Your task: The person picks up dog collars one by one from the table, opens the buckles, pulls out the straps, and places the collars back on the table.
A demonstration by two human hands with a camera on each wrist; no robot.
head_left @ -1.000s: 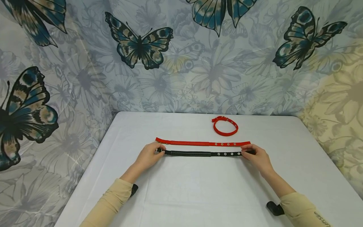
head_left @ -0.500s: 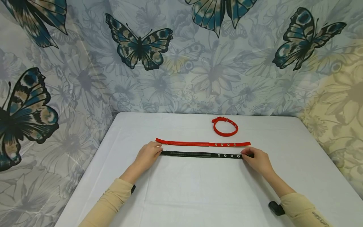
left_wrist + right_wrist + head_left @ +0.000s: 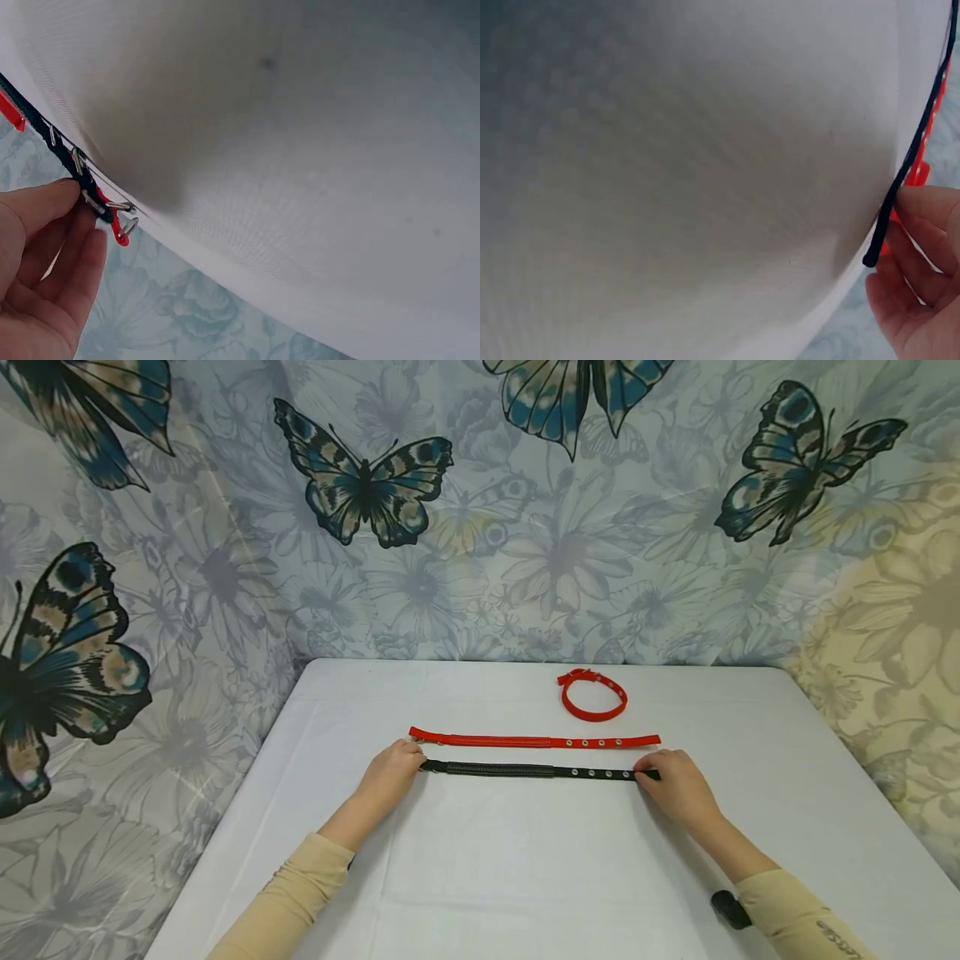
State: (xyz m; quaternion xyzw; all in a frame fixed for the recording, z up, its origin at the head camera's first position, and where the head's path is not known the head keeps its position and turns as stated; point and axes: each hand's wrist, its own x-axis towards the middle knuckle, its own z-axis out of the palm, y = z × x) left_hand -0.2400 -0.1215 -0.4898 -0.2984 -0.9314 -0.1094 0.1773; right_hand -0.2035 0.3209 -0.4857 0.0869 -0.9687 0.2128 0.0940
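A black pet collar (image 3: 502, 770) lies stretched straight across the white table, with metal eyelets along its right part. My left hand (image 3: 387, 777) pinches its left end, where metal rings and a buckle (image 3: 79, 161) show in the left wrist view. My right hand (image 3: 680, 787) pinches the collar near its right tip, which pokes out past the fingers; the black tip (image 3: 881, 232) also shows in the right wrist view. Just beyond and parallel lies a red collar (image 3: 495, 742), laid out flat with eyelets to the right. Neither hand holds it.
A second red collar (image 3: 594, 697), buckled into a loop, lies farther back on the white-covered table (image 3: 510, 868). Behind the table hangs a butterfly-and-flower patterned cloth (image 3: 420, 593). A dark device (image 3: 730, 910) sits at the right wrist.
The black collar's right end has come slightly toward me, away from the red collar. My left hand has shifted slightly, and its fingers have closed in on the black collar's end.
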